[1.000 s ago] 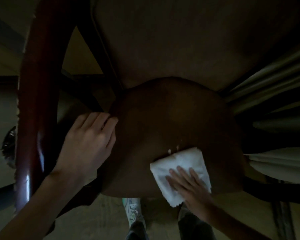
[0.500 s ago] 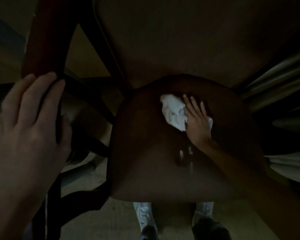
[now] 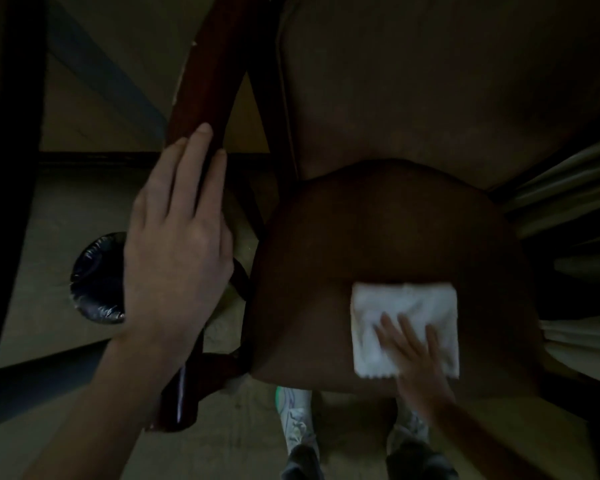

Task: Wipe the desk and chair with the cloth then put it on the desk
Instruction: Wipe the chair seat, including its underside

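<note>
One white cloth [image 3: 404, 317], folded near-square with no clear long axis, lies flat at the lower right of the single chair's seat [image 3: 371, 230], its edges level with the frame. The right hand [image 3: 417, 358] presses it with straight, spread fingers. The left hand [image 3: 177, 251] rests straight-fingered along the armrest [image 3: 207, 81], centre left.

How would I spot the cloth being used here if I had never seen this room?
Find the brown chair seat in the middle. Near its front edge lies the cloth, flat under the fingers of the right hand. It is the only white, square thing on the dark seat.
</note>
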